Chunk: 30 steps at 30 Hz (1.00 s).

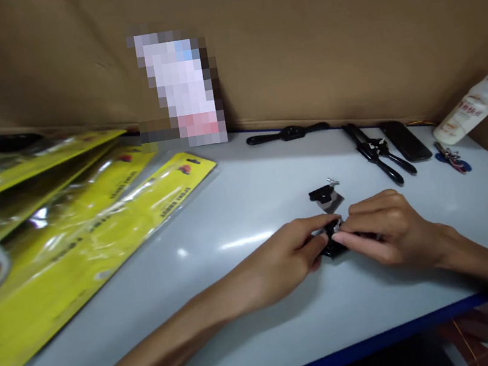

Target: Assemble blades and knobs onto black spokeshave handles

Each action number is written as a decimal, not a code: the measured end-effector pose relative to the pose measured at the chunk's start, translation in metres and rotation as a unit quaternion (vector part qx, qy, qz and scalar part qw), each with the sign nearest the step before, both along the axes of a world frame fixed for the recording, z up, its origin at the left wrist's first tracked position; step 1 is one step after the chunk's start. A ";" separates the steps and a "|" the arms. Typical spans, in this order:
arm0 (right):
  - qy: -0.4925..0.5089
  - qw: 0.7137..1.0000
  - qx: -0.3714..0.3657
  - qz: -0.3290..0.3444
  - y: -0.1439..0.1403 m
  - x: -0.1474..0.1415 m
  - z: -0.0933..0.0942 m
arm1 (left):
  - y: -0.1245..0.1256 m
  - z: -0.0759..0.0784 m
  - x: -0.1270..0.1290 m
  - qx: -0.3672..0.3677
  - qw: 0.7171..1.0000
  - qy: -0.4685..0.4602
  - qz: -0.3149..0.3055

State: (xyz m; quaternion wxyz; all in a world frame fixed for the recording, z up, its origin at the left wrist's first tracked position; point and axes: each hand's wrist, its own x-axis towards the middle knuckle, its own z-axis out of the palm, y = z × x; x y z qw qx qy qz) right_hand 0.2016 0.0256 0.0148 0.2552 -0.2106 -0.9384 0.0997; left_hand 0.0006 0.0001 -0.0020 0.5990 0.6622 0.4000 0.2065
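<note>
Near the front of the table, my left hand [297, 251] is closed on a black metal spokeshave [335, 249], its thumb and fingers pressed to the middle part. My right hand [388, 228] pinches at a small silver screw [337, 227] on that same middle part. Both hands hide most of the spokeshave, including its handles. Just beyond my fingers lies a black cap iron [320, 195] with a silver screw at its edge, resting over a flat grey blade [332, 201].
Farther back lie one spokeshave [291, 133] and a pair of spokeshaves [374, 148] side by side. Beside them are a phone [405, 140], keys [452, 158] and a tilted milk bottle [475, 105]. Yellow blister packs [98, 247] cover the left; a cardboard wall [295, 34] stands behind.
</note>
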 end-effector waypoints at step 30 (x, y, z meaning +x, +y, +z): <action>-0.010 0.999 0.024 -0.048 0.000 0.001 -0.002 | -0.001 0.000 0.000 -0.005 1.000 0.026 0.004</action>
